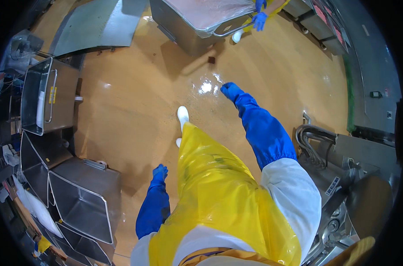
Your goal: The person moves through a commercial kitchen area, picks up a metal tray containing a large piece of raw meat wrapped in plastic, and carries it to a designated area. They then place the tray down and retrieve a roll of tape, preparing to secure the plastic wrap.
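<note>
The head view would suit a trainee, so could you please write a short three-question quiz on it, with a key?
1. Multiple choice: what colour is the person's apron? A) blue B) yellow C) green
2. True or false: the person's right hand is touching the steel tub with pink contents.
3. Fill in: the person's ___ hand is nearer to the steel bins at the picture's lower left.

Key: 1. B. 2. False; they are apart. 3. Left hand.

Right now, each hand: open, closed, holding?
Left blue-gloved hand: fingers curled; open or closed can't be told; no object visible.
Right blue-gloved hand: closed; no object visible.
</note>
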{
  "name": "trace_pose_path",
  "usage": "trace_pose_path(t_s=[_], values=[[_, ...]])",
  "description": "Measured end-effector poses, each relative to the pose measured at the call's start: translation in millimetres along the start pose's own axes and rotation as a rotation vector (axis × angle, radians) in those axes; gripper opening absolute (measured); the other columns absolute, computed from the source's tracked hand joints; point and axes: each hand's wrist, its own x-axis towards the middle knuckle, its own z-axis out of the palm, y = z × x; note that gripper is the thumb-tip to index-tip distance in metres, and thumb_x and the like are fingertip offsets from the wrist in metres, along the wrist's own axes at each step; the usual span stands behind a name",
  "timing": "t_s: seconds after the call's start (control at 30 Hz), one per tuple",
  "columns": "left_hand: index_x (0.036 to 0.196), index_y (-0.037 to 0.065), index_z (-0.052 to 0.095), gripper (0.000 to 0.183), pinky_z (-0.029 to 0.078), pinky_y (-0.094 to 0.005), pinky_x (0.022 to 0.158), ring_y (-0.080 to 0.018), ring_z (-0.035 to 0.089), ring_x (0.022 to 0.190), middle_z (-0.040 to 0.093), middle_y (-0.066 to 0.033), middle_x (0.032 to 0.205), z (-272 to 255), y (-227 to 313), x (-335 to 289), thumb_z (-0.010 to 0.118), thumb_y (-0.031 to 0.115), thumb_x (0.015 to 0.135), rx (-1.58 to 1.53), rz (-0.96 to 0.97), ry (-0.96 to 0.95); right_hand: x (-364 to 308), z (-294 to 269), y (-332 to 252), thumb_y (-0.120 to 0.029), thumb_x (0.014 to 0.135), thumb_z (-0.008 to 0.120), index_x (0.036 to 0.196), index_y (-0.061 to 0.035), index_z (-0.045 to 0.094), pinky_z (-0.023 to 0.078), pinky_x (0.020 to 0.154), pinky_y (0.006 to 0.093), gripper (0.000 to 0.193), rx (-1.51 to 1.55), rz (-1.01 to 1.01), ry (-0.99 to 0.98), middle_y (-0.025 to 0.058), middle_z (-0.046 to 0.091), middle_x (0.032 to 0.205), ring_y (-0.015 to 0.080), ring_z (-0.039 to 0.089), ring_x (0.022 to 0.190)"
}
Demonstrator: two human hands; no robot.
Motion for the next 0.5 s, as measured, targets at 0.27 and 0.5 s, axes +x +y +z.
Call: trace_pose_path(t_s=[0.27,0.5], values=[[0.109,0.009,0.06,0.032,0.047,-0.0346,0.054,-0.019,0.064,0.07,0.07,-0.0077,0.092,86,-68,-113,0.06,0.036,0.09,-0.081,-0.105,0.407,-20,-76,52,-0.035,0.08,0.064,0.129,-0.0023,0.055,0.045,0.101,0.0422,0.059,-0.379,0.072,0.237,0.0224,0.061,0.124,0.0368,0.058,0.115],[0.113,0.004,0.062,0.04,0.05,-0.0305,0.062,-0.0212,0.068,0.08,0.071,-0.0106,0.097,141,-110,-104,0.056,0.039,0.094,-0.147,0.096,0.36,-54,-104,124,-0.038,0.075,0.068,0.142,-0.0051,0.039,0.032,0.113,0.0393,0.08,-0.739,0.049,0.165,0.0163,0.039,0.149,0.0336,0.031,0.14]])
